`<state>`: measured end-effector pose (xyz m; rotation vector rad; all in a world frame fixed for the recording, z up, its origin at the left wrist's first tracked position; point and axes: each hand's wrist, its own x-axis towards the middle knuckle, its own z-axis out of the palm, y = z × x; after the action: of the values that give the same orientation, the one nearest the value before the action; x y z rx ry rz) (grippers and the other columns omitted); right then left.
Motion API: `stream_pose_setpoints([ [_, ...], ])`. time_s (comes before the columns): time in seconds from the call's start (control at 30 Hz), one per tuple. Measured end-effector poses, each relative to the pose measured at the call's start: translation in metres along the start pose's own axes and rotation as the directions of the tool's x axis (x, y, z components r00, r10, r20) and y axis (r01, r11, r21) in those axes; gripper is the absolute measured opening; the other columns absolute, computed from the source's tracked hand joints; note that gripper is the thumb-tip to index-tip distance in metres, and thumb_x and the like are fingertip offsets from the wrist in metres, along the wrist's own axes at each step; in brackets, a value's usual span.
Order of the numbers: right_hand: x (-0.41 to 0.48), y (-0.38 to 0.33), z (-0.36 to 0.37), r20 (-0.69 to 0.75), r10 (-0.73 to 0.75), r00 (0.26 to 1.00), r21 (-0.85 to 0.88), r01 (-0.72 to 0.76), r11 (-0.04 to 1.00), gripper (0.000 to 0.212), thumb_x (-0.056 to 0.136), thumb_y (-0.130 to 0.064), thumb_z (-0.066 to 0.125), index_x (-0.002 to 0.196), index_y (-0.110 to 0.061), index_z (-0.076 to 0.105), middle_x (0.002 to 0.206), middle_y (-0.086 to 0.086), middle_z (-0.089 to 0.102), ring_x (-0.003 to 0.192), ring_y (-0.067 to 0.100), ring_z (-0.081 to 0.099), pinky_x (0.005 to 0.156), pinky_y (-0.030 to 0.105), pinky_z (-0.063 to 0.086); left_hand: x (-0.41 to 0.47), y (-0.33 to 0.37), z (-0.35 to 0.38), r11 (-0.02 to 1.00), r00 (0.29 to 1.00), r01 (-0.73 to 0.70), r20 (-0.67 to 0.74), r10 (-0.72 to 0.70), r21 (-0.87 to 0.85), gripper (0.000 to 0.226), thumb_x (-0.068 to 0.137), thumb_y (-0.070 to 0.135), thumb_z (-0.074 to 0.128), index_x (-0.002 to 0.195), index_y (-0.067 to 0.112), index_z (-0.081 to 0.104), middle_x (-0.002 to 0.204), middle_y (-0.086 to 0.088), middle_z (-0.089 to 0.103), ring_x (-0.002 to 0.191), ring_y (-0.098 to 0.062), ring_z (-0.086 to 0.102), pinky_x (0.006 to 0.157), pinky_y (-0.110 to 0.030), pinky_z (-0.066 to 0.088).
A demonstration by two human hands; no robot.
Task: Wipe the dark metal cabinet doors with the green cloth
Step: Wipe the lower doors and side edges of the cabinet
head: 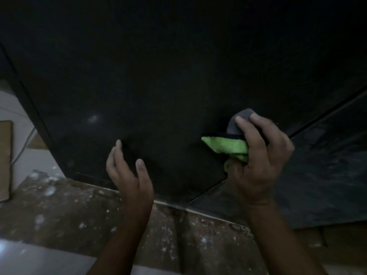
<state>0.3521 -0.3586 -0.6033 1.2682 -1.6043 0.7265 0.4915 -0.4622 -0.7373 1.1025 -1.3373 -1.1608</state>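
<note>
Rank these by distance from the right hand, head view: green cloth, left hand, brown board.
1. green cloth, in the right hand's grip.
2. left hand, to its left, holding nothing.
3. brown board, at the far left edge of the view.

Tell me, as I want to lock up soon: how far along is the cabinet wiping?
Done: nothing certain; the dim big door shows no clear wiped patch. In hand: the right hand grips the bunched green cloth by that door's lower edge, the left hand open nearby. Left: the right-side door looks streaky, probably still to wipe.
</note>
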Motion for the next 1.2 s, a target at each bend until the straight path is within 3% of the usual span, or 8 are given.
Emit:
stream_pose_setpoints([
  [0.23,-0.002,-0.059,0.064,-0.002,-0.211,0.977,-0.058,0.211,0.976,0.023,0.091,-0.022,0.075,0.113,-0.029,0.075,0.123,-0.007,0.061,0.097,0.016,0.053,0.074,0.035,0.052,0.026,-0.008,-0.021,0.975,0.983,0.141,-0.095,-0.159,-0.174,0.050,0.099,0.013,0.051,0.141,0.037,0.038,0.145,0.005,0.032,0.131,-0.005,0.042,0.111,-0.039,0.041],
  [0.43,-0.074,-0.091,0.105,0.329,-0.374,0.867,-0.039,0.409,0.912,0.031,0.098,-0.035,0.060,0.128,-0.036,0.065,0.129,-0.015,0.064,0.105,0.014,0.052,0.085,0.037,0.038,0.034,-0.026,-0.031,0.973,0.985,0.154,-0.051,-0.165,-0.171,0.028,0.099,0.027,0.049,0.127,0.019,0.049,0.120,-0.007,0.054,0.108,-0.023,0.056,0.088,-0.035,0.051],
  [0.5,-0.103,-0.097,0.111,0.478,-0.374,0.795,-0.049,0.449,0.892,0.036,0.099,-0.034,0.052,0.135,-0.036,0.057,0.137,-0.016,0.056,0.111,0.015,0.047,0.089,0.038,0.034,0.022,-0.027,-0.028,0.856,0.875,0.479,0.187,-0.447,-0.194,0.031,0.103,0.039,0.040,0.123,0.018,0.053,0.116,-0.006,0.062,0.108,-0.024,0.062,0.087,-0.031,0.053],
  [0.57,-0.129,-0.100,0.109,0.625,-0.326,0.710,-0.025,0.435,0.900,0.049,0.093,-0.035,0.050,0.142,-0.033,0.048,0.144,-0.013,0.043,0.115,0.016,0.043,0.091,0.040,0.032,0.009,-0.033,-0.026,0.589,0.640,0.764,0.424,-0.641,-0.261,0.047,0.100,0.055,0.037,0.121,0.022,0.062,0.114,-0.008,0.070,0.107,-0.025,0.068,0.092,-0.045,0.055],
  [0.73,-0.162,-0.093,0.093,0.906,-0.117,0.407,0.075,0.120,0.990,0.112,0.062,-0.043,0.083,0.156,-0.027,0.024,0.156,-0.006,0.021,0.123,0.020,0.036,0.097,0.044,0.031,-0.006,-0.061,-0.019,0.181,0.346,0.937,0.712,-0.611,-0.300,0.050,0.097,0.055,0.046,0.135,0.023,0.050,0.129,-0.017,0.064,0.113,-0.035,0.065,0.090,-0.061,0.051],
  [0.87,-0.161,-0.067,0.086,0.939,-0.246,0.242,0.314,-0.299,0.901,0.081,0.087,-0.025,0.063,0.156,-0.039,0.022,0.161,-0.022,0.003,0.144,0.007,0.014,0.114,0.033,0.015,-0.023,-0.079,0.008,0.179,0.446,0.886,0.680,-0.582,-0.429,0.047,0.095,0.042,0.058,0.121,0.004,0.050,0.127,-0.031,0.054,0.118,-0.043,0.056,0.105,-0.067,0.036],
  [1.03,-0.187,-0.053,0.057,0.899,-0.096,0.427,0.353,-0.578,0.736,0.055,0.083,-0.006,0.067,0.136,-0.015,0.059,0.163,-0.009,0.022,0.151,0.014,0.016,0.122,0.028,0.019,-0.031,-0.100,0.042,0.499,0.581,0.806,0.262,-0.771,-0.318,0.062,0.076,0.049,0.072,0.115,0.004,0.055,0.108,-0.026,0.065,0.103,-0.038,0.066,0.094,-0.059,0.051],
  [1.2,-0.206,-0.042,0.026,0.758,0.202,0.620,0.149,-0.466,0.872,0.045,0.086,-0.017,0.048,0.128,-0.022,0.063,0.150,0.010,0.043,0.140,0.034,0.034,0.113,0.048,0.031,-0.017,-0.121,0.014,0.819,0.831,0.543,0.021,-0.556,0.183,0.034,0.096,0.042,0.056,0.124,0.024,0.050,0.117,0.005,0.055,0.110,-0.014,0.055,0.105,-0.039,0.042],
])
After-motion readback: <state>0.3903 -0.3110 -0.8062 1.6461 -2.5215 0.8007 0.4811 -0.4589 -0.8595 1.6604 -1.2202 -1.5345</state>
